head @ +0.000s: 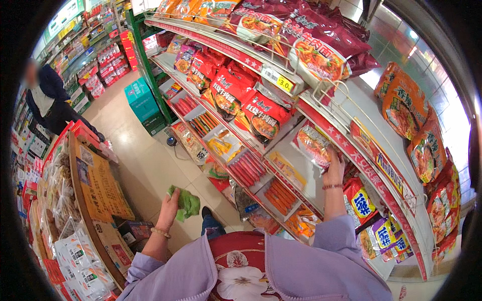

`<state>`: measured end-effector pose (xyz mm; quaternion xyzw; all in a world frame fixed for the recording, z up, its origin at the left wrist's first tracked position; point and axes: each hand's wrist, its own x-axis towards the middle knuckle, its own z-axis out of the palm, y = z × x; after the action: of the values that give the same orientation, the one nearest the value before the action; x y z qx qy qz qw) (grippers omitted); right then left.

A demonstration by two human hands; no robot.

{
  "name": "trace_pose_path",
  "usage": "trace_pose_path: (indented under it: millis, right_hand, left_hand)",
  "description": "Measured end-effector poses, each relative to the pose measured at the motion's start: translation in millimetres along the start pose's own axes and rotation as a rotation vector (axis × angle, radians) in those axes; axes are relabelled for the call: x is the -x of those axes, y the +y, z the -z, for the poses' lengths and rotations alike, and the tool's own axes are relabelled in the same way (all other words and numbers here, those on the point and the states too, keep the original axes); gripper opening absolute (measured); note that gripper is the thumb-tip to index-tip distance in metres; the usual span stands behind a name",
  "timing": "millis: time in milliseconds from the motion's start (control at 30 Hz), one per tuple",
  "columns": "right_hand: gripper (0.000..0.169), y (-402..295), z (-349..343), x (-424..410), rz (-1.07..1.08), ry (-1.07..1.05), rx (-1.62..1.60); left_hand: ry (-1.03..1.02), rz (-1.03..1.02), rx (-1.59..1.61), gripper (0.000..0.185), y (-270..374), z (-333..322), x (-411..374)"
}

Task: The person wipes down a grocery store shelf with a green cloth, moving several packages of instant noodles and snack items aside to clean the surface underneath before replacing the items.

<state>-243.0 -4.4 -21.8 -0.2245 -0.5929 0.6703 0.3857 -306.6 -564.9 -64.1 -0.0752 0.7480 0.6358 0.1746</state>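
My left hand [170, 207] grips a crumpled green cloth [189, 204] over the floor of the aisle. My right hand [333, 165] reaches into the middle shelf of a store rack and holds the edge of a clear-and-red instant noodle packet [311, 146]. That packet tilts above the white shelf board [293, 165]. To its left on the same level stand red instant noodle packets [244, 105]. A yellow packet or card [288, 171] lies on the board below it. On the right of my wrist are red and purple snack packets [359, 201].
Large maroon noodle bags [312, 45] fill the top shelf behind wire rails [331, 90]. Lower bins hold sausage sticks [246, 168]. A wooden-edged display [86, 210] borders the aisle at left. Teal cartons [145, 105] stand on the floor. A person [49, 98] is farther off.
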Motion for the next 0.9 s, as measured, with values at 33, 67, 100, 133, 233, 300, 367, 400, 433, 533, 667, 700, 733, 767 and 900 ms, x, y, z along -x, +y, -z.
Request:
trace_pose_path:
  millis: [33, 67, 100, 133, 233, 300, 367, 400, 433, 533, 667, 700, 733, 767, 900]
  right_hand:
    - [0.039, -32.1, -28.0, 33.0, -0.148, -0.004, -0.114]
    - [0.038, -58.6, -36.7, 55.7, -0.222, 0.012, -0.175]
    - [0.036, -83.9, -45.1, 78.5, -0.293, 0.034, -0.236]
    - [0.034, -98.6, -46.0, 95.7, -0.309, 0.053, -0.250]
    - [0.029, -99.5, -22.9, 127.2, -0.203, -0.065, -0.102]
    - [0.029, -96.3, -22.4, 147.1, -0.172, -0.193, -0.039]
    - [0.030, -116.2, -42.0, 171.9, -0.295, -0.223, -0.122]
    - [0.031, -123.2, -45.3, 179.8, -0.264, -0.266, -0.052]
    - [0.031, -124.6, -48.8, 186.1, -0.232, -0.315, 0.014]
    - [0.033, -110.3, -51.9, 198.3, -0.065, -0.418, 0.167]
    - [0.029, -125.8, -58.2, 212.9, 0.004, -0.565, 0.364]
    - [0.030, -128.0, -59.0, 216.7, -0.025, -0.566, 0.284]
    - [0.031, -122.7, -60.2, 218.7, -0.061, -0.564, 0.204]
    - [0.032, -116.5, -59.4, 219.2, -0.096, -0.562, 0.124]
    - [0.044, -107.2, -48.9, 217.7, 0.008, -0.591, 0.166]
  left_hand:
    - [0.025, -0.062, -0.043, 0.037, -9.8, 5.0, 3.0]
    - [0.032, -0.113, -0.016, 0.038, -0.8, -1.5, 6.2]
    - [0.037, -0.162, 0.014, 0.038, 17.8, -13.6, 10.6]
    - [0.043, -0.215, 0.041, 0.039, 38.3, -25.4, 15.6]
    - [-0.038, -0.294, 0.348, 0.040, 88.0, -48.4, 29.9]
    - [-0.147, -0.370, 0.352, 0.041, 116.6, -56.1, 41.4]
    - [-0.239, -0.483, 0.312, 0.041, 141.0, -64.5, 62.2]
    - [-0.285, -0.562, 0.268, 0.042, 154.5, -71.6, 75.4]
    - [-0.318, -0.700, 0.173, 0.043, 165.3, -76.3, 82.6]
    - [-0.376, -1.216, -0.187, 0.048, 192.0, -89.3, 91.9]
    - [-0.447, -1.355, -0.686, 0.051, 202.5, -129.6, 98.0]
    - [-0.484, -1.286, -0.660, 0.050, 193.9, -141.5, 100.6]
    - [-0.526, -1.211, -0.632, 0.050, 189.0, -152.0, 101.4]
    - [-0.472, -1.285, -0.693, 0.050, 188.1, -158.3, 103.4]
    - [-0.348, -1.524, -0.817, 0.051, 192.0, -186.0, 115.5]
